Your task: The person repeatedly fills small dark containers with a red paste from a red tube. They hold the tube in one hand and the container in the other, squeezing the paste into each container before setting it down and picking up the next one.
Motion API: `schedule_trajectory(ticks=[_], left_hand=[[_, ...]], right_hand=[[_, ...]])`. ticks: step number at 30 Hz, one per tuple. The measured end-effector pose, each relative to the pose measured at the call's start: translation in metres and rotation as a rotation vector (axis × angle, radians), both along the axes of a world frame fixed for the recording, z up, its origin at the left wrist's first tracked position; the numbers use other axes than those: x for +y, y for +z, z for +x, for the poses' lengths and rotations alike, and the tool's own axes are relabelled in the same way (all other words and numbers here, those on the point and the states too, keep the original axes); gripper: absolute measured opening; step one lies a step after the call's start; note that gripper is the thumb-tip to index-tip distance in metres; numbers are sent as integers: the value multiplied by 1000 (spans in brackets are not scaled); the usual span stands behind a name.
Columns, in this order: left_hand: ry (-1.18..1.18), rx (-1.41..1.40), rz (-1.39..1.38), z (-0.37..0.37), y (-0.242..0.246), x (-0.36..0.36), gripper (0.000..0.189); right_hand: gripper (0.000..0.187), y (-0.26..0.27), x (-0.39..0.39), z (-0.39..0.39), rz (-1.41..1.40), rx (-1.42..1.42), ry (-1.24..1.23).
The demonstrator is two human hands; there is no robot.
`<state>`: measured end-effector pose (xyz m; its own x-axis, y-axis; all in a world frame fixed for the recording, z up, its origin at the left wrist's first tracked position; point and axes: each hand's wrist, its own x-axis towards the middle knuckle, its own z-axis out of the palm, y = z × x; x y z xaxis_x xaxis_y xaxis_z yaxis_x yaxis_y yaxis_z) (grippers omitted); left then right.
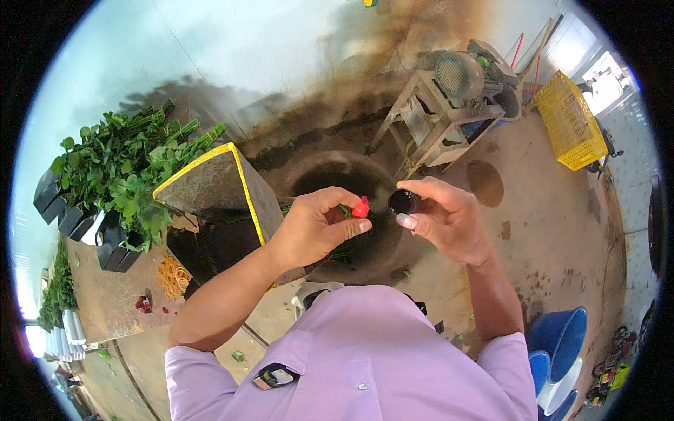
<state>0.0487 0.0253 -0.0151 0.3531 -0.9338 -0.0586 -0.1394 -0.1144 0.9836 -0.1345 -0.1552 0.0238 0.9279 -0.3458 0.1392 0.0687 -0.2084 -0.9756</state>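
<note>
My left hand (308, 229) pinches a small red nozzle-like cap (360, 209) between thumb and fingertips, its narrow tip upward. Across a short gap, my right hand (455, 221) grips a small dark round object (403, 201), perhaps a bottle or a cap; my fingers cover much of it. A bit of red shows by the right thumb. The two small pieces are apart, at about the same level. Beneath both hands is a dark round hollow (337, 163) with green stems low inside it.
At left, a yellow-edged metal chute (253, 184) stands beside bundled leafy stems (126, 173). Rubber bands (172, 278) and a small red container (142, 304) lie on the table (105, 294). A motor-like machine (458, 76), yellow crate (571, 123) and blue tubs (561, 342) stand right.
</note>
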Motion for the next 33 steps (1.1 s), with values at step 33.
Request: schedule_trajectory(ticks=[33], left_hand=[[68,320,-105,28,27,-7,28]], right_hand=[[43,12,0,-13,-95,-49,20]])
